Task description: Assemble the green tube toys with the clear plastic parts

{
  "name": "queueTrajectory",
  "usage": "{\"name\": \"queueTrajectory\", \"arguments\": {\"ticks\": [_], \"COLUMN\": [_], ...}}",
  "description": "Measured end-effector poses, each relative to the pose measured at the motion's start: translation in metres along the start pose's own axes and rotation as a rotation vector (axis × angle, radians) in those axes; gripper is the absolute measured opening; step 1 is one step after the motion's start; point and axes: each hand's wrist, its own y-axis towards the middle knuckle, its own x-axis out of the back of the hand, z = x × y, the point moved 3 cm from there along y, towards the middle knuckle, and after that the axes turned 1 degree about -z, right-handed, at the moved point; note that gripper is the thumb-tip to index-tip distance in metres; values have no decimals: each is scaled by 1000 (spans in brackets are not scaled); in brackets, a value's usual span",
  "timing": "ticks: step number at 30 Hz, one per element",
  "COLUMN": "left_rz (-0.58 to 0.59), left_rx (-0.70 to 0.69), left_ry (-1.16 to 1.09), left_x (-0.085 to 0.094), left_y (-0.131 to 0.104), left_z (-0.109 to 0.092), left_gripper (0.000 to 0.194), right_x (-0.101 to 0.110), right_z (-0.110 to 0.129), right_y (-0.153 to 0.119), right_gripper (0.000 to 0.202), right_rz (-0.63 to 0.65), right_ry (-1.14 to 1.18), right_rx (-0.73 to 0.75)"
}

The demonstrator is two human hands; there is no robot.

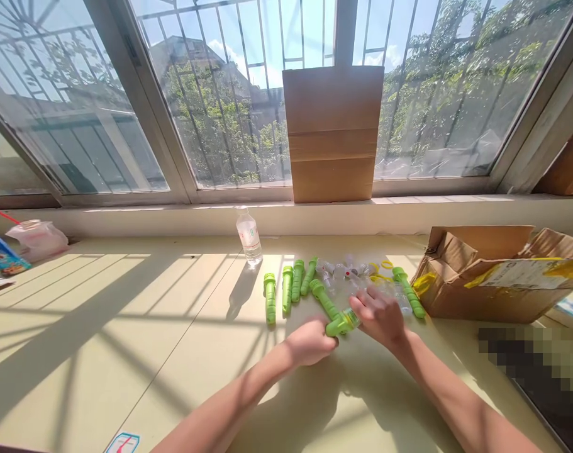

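The green piece (343, 322) is between your two hands, above the counter (196, 377). Your left hand (312, 343) grasps its rounded green end; your right hand (378, 314) grasps its clear end. It looks like thin plastic, so it should be light and rather stiff; the smooth surface may slip, and the clear part could crack if squeezed. The green end seems the safer hold. Just beside it lie ridged green tubes (287, 299), shiny clear plastic parts (339, 273) and thin yellow rings. On the right stands a creased cardboard box (439, 296).
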Motion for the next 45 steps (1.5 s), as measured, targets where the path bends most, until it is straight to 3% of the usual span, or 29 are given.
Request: {"name": "queueTrajectory", "arguments": {"ticks": [7,11,14,26,32,39,45], "left_rz": [-115,-203,-259,-530,-540,-598,-755], "left_rx": [-179,-170,-183,-436,-511,-328,-48], "left_ry": [337,493,584,895,949,816,784], "left_x": [7,8,7,21,24,36,67], "left_y": [5,8,11,17,18,28,33], "left_z": [1,2,5,7,6,11,19], "left_gripper": [14,15,22,22,25,29,35], "right_x": [-3,-7,-7,-12,-9,-10,-9], "right_z": [1,2,1,2,6,7,11], "right_y": [2,3,4,-4,-5,-6,-4], "right_gripper": [20,22,23,33,54,57,57], "right_rz": [204,399,443,152,9,-78,-42], "right_ry": [-37,-29,-4,174,212,242,276], "right_rx": [-34,-72,-82,-267,-327,-482,-470]}}
